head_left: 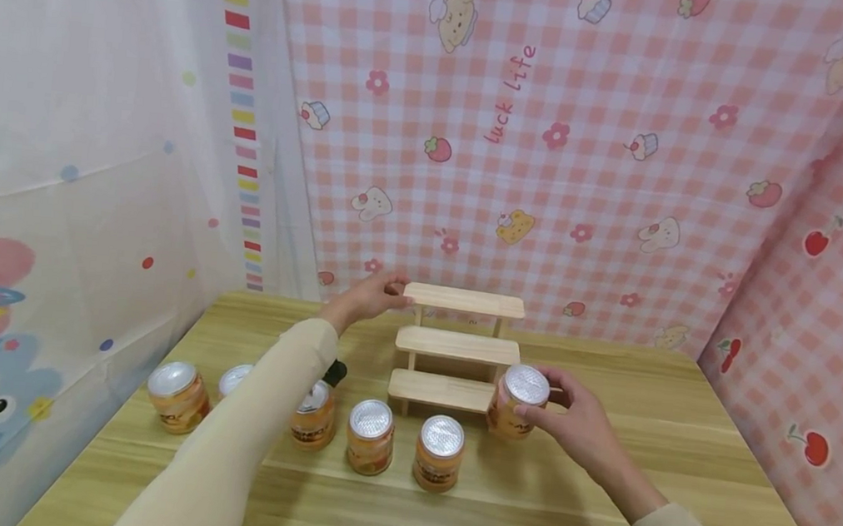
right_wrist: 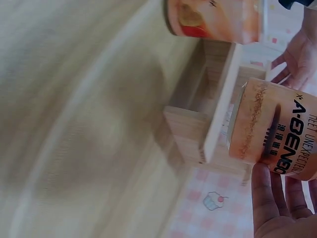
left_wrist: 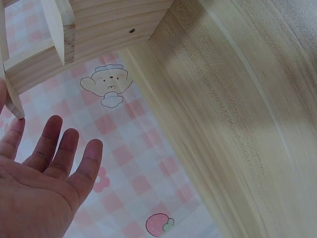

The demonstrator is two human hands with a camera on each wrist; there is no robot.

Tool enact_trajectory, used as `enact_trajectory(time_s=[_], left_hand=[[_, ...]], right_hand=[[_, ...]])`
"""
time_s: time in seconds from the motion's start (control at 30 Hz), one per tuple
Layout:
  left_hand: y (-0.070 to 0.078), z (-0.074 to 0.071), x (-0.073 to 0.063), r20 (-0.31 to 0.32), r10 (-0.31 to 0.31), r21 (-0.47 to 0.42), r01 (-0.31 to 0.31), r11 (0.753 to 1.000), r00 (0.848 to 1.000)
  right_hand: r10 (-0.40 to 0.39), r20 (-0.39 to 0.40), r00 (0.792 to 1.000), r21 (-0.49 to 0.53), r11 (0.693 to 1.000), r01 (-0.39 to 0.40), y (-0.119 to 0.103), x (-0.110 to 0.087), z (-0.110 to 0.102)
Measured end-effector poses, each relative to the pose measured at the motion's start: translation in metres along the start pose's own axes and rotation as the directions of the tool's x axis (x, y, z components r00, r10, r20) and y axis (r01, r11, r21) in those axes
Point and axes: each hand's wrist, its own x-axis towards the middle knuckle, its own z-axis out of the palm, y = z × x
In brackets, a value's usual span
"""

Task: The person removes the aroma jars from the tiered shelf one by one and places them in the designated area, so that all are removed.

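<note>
A three-tiered wooden shelf stand point(head_left: 457, 345) is at the back of the table. My left hand point(head_left: 373, 299) pinches the left end of its top board between thumb and index finger; in the left wrist view the other fingers point(left_wrist: 62, 151) spread loosely. With my right hand point(head_left: 577, 419) I grip an orange-labelled can point(head_left: 514, 405) with a silver lid, upright at the right end of the lowest board. Seen from the right wrist, that can point(right_wrist: 277, 129) looks raised off the table, with fingers under and around its side.
Several matching cans stand in a row on the wooden table point(head_left: 519, 522), among them one at far left point(head_left: 179, 396) and two before the stand point(head_left: 370, 436) point(head_left: 439, 453). My left forearm partly covers others. A pink checked cloth point(head_left: 474, 176) hangs behind.
</note>
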Motion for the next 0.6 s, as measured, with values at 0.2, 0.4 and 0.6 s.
enact_trajectory(time_s=[0.2,0.4,0.6], left_hand=[[-0.001,0.0,0.001,0.002,0.004,-0.006,-0.004,1.0,1.0],[-0.001,0.0,0.001,0.007,-0.004,-0.016,0.004,1.0,1.0],[-0.001,-0.001,0.001,0.008,-0.014,-0.013,0.014,1.0,1.0]], right_hand=[[0.041,0.01,0.999,-0.02,0.999,-0.04,0.01,-0.01,0.001],[0.067,0.036,0.997,0.001,0.998,-0.067,0.025,-0.017,0.006],[0.049,0.064,0.997,0.035,0.998,-0.051,0.039,-0.022,0.015]])
